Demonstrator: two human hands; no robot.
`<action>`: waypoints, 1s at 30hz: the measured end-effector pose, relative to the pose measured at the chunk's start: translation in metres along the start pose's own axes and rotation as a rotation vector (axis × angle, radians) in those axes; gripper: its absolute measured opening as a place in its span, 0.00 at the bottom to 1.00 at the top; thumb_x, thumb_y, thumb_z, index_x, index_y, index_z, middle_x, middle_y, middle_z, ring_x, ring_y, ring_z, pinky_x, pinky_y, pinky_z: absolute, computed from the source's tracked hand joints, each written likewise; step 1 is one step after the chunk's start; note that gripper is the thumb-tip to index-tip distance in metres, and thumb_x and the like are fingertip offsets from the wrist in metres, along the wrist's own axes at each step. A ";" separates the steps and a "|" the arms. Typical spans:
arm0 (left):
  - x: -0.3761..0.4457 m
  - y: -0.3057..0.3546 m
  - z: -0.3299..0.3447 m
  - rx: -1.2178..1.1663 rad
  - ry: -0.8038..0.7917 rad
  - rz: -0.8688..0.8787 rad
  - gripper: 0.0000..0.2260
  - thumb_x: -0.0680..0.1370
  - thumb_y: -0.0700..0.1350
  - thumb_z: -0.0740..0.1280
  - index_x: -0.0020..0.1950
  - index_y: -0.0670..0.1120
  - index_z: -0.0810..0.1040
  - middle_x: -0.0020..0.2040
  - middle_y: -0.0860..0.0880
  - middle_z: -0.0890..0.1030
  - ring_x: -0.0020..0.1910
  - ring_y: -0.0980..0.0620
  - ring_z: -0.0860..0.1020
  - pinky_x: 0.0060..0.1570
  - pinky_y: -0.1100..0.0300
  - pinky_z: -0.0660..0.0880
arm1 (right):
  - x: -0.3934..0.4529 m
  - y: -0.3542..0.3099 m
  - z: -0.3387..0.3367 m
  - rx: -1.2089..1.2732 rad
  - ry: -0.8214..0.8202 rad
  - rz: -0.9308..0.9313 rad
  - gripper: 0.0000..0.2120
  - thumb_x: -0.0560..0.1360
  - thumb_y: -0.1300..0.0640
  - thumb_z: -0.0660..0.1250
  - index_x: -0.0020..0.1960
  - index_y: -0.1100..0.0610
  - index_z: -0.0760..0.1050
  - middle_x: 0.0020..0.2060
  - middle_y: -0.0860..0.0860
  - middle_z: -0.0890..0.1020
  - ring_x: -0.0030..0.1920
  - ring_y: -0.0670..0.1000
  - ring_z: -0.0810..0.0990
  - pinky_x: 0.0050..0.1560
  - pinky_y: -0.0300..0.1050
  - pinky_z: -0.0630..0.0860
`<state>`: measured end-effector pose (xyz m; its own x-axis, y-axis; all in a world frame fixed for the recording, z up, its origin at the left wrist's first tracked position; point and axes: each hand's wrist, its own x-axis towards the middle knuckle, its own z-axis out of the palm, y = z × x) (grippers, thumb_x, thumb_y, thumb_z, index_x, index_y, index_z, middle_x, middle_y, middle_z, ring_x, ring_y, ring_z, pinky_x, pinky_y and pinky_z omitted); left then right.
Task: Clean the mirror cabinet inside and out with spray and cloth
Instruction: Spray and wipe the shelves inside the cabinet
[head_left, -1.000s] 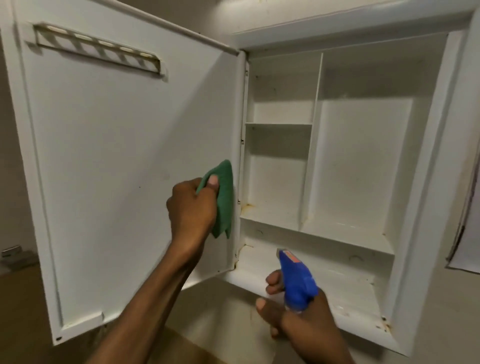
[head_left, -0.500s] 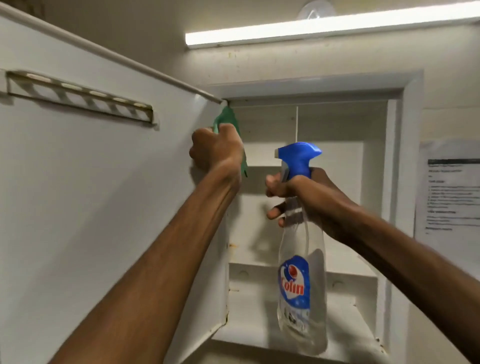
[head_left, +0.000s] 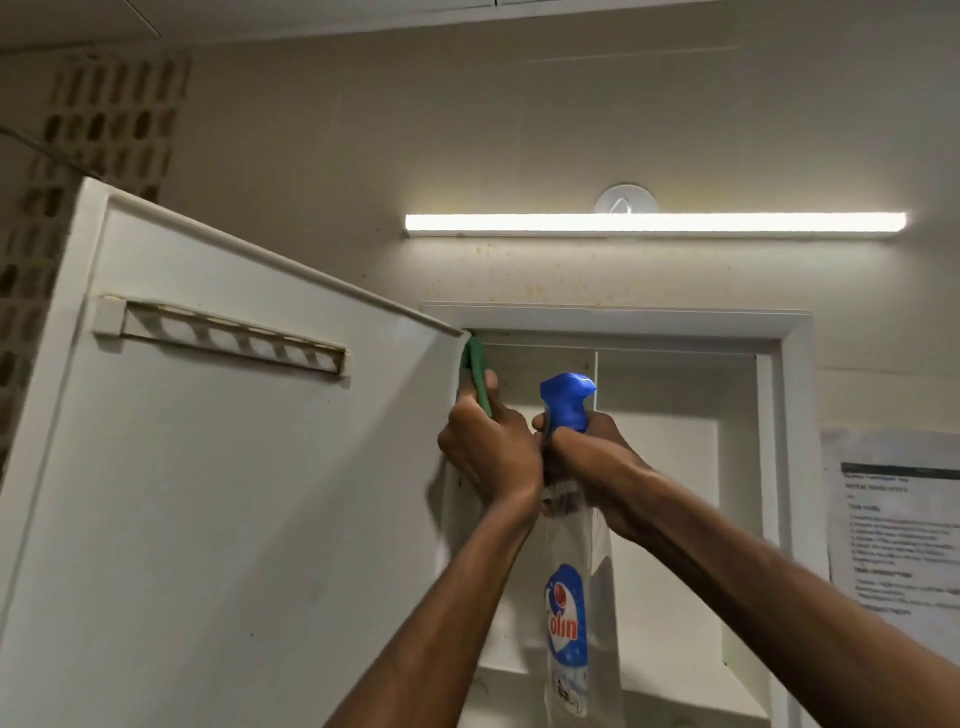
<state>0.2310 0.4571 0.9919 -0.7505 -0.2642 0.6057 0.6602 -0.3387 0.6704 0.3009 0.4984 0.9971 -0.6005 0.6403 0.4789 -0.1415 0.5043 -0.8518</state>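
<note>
Left hand (head_left: 485, 452) grips green cloth (head_left: 475, 376), pressing it into top hinge corner of open door (head_left: 234, 493), cabinet's (head_left: 613, 325) 10 o'clock. Right hand (head_left: 587, 457) clutches spray bottle (head_left: 571, 571) neck, nozzle at 12, bottle hanging at 6. Advice: firm pressure along hinge seam, fold cloth edge into crevice, keep bottle off shelves.

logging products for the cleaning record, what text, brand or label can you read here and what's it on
"olin" in red letters, first letter partly hidden: blue label on the clear plastic spray bottle with blue trigger head that the right hand grips.
Printed white paper notice on the wall right of the white cabinet: dark header bar and text lines, too blurred to read.
Nothing else legible.
</note>
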 end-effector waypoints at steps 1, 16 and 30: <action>-0.001 -0.001 0.002 0.009 -0.015 0.017 0.13 0.80 0.49 0.61 0.53 0.42 0.80 0.42 0.43 0.84 0.41 0.47 0.81 0.42 0.58 0.77 | 0.000 -0.002 0.001 -0.016 0.023 0.004 0.08 0.69 0.69 0.61 0.46 0.62 0.76 0.29 0.56 0.76 0.25 0.50 0.76 0.28 0.45 0.78; 0.017 -0.009 0.013 0.312 -0.333 0.236 0.18 0.79 0.37 0.62 0.69 0.45 0.70 0.52 0.43 0.81 0.47 0.48 0.80 0.46 0.61 0.77 | 0.012 -0.011 0.005 -0.131 0.018 0.198 0.04 0.71 0.64 0.68 0.41 0.61 0.73 0.30 0.55 0.76 0.30 0.51 0.75 0.36 0.48 0.79; 0.040 -0.029 0.029 0.586 -0.512 0.465 0.08 0.74 0.33 0.63 0.53 0.39 0.74 0.49 0.41 0.78 0.44 0.47 0.76 0.38 0.60 0.69 | 0.003 -0.003 0.016 -0.063 0.069 0.194 0.08 0.70 0.67 0.70 0.47 0.63 0.74 0.35 0.57 0.78 0.33 0.53 0.77 0.39 0.51 0.80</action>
<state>0.1825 0.4824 1.0085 -0.3929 0.2221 0.8923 0.9072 0.2522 0.3367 0.2872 0.4895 0.9976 -0.5561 0.7660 0.3224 0.0224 0.4015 -0.9156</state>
